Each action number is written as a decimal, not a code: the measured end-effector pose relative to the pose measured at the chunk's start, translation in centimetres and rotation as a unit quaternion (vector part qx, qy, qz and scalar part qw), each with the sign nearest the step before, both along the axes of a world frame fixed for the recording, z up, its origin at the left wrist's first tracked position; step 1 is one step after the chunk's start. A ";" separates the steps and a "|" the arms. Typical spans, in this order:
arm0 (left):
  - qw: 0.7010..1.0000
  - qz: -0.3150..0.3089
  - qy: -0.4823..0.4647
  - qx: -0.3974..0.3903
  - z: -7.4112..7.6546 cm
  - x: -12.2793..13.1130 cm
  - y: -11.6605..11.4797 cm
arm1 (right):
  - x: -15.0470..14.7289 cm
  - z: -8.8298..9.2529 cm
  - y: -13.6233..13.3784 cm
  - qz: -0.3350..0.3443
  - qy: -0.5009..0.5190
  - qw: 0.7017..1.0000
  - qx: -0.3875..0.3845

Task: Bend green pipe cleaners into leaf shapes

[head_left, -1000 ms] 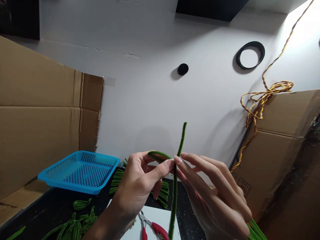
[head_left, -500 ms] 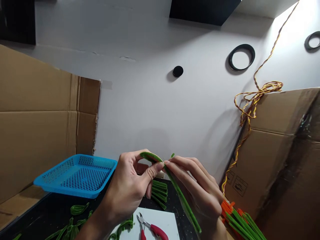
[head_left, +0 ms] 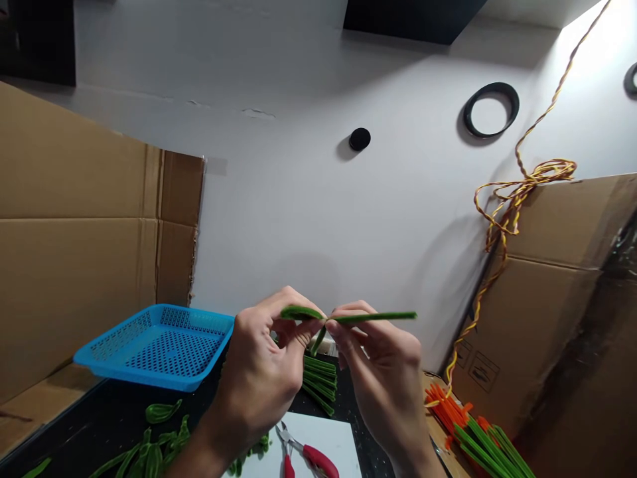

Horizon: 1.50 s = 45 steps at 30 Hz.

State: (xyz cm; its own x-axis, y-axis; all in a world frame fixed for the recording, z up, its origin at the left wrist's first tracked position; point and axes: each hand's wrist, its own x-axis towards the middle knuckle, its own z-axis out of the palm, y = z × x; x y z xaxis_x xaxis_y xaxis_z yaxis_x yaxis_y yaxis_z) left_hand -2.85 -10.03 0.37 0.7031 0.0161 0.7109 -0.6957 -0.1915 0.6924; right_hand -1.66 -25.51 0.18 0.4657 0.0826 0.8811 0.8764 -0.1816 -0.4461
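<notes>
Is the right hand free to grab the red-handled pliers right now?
Probably not at once: the right hand pinches the green pipe cleaner with the left hand. The red-handled pliers lie uncovered on the white sheet just below.

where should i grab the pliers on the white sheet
Grip the pliers by the red handles, coming from the near side: they lie flat on the white sheet, handles spread toward you and metal tips pointing away.

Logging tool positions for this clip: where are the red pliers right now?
In the head view the red pliers lie at bottom centre on the white sheet, below the left hand and right hand, touched by neither.
</notes>
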 end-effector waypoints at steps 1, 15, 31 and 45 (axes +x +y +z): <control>1.000 0.008 -0.022 0.004 -0.1 0.0 0.0 | 0.1 0.1 -0.2 0.063 0.072 0.995 0.016; 0.979 -0.179 -0.039 -0.093 -0.4 0.3 0.0 | -2.1 0.7 -1.1 0.208 0.275 0.934 0.090; 0.970 -0.181 0.107 -0.121 0.3 0.3 -0.1 | -1.8 0.9 -1.0 -0.067 -0.058 0.996 -0.013; 0.936 -0.245 0.137 -0.213 -0.6 0.5 -1.5 | -1.7 0.4 -0.6 -0.112 -0.134 0.985 0.010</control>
